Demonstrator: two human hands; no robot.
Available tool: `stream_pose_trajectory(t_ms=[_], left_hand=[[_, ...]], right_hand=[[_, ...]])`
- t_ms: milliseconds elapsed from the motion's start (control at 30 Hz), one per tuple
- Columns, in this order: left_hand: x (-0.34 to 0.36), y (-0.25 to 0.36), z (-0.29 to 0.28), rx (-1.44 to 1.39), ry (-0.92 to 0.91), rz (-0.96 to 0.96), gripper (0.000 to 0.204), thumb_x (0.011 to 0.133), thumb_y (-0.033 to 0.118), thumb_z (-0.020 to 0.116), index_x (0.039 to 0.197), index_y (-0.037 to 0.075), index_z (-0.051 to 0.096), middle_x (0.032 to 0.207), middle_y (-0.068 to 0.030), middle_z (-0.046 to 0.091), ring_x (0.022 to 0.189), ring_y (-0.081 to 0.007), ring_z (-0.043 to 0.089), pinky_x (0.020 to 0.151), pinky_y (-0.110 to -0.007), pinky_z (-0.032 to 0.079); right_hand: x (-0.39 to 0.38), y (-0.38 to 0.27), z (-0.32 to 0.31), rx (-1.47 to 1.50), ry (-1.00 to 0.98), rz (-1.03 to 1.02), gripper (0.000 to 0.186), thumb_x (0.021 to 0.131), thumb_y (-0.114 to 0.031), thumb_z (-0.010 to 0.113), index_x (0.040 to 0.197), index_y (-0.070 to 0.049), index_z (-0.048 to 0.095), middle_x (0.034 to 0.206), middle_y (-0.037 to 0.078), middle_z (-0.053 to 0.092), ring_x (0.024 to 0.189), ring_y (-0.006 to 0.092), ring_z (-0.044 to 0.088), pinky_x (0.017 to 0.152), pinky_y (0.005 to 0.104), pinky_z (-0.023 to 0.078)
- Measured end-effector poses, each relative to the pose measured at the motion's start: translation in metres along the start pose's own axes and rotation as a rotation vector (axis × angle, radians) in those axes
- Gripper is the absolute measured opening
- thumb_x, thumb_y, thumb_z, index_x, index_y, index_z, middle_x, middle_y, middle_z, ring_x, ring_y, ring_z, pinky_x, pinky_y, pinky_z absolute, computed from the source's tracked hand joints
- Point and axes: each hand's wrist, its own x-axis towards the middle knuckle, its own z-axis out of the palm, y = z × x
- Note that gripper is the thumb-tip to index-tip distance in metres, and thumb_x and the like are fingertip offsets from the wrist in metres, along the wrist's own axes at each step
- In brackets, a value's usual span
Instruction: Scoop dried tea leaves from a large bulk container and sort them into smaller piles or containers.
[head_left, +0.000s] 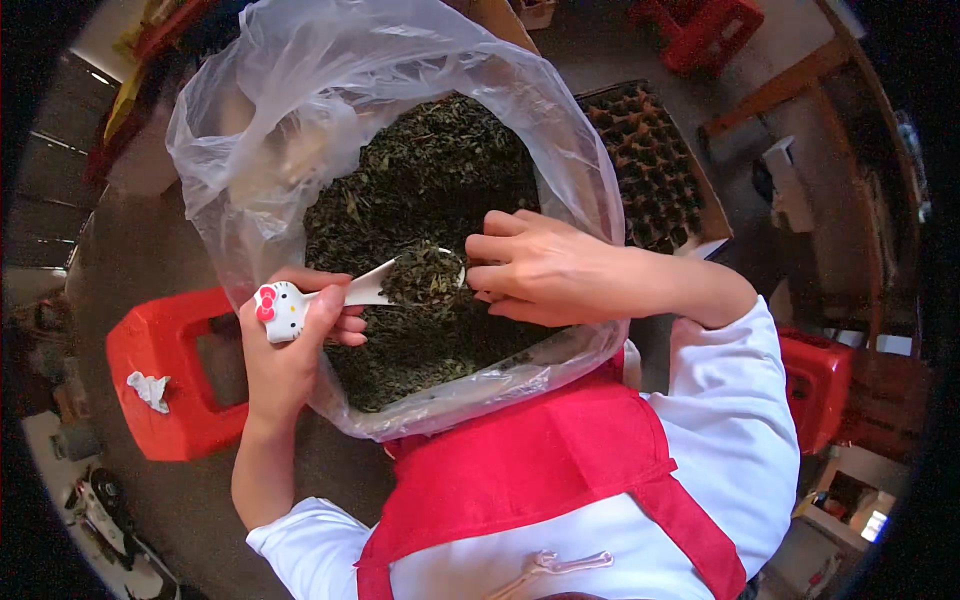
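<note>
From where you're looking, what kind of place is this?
Maybe a small workroom: there's a big plastic bag full of dried-looking leaves, a shallow box of dark clumps, and a red plastic stool.

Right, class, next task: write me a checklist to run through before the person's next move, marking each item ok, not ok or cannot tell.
1. Left hand grips the white scoop by its handle: ok.
2. Scoop faces up, loaded: ok, heaped with dark dried leaves.
3. Right hand touching the scoop: cannot tell; its curled fingers are at the bowl's edge.
4. Plastic bag open: ok, its mouth is spread wide.
5. Red stool at left bare: not ok, crumpled white paper lies on it.
</note>
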Motion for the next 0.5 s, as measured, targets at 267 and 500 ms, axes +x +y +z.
stream_pose_trajectory(t_ms=[267, 500], left_hand=[[0.001, -0.002, 0.013, -0.013, -0.059, -0.028, 0.018, 0.091, 0.009, 0.063, 0.097, -0.007, 0.062, 0.080, -0.0129, 0.066, 0.066, -0.0165, 0.067, 0.058, -0.028, 0.059], [0.004, 0.009, 0.032, 0.250, -0.245, 0.101, 0.014, 0.090, 0.012, 0.066, 0.091, -0.002, 0.064, 0.072, -0.0084, 0.067, 0.062, -0.0133, 0.067, 0.056, -0.026, 0.054]], right_hand=[[-0.011, -0.012, 0.009, 0.126, 0.028, 0.090, 0.018, 0.077, -0.008, 0.069, 0.090, -0.004, 0.056, 0.104, 0.013, 0.046, 0.098, 0.0311, 0.048, 0.081, 0.0401, 0.047], [-0.016, -0.023, 0.016, 0.082, 0.178, 0.114, 0.024, 0.075, -0.008, 0.072, 0.089, -0.003, 0.053, 0.113, 0.018, 0.047, 0.101, 0.0324, 0.049, 0.082, 0.0395, 0.048]])
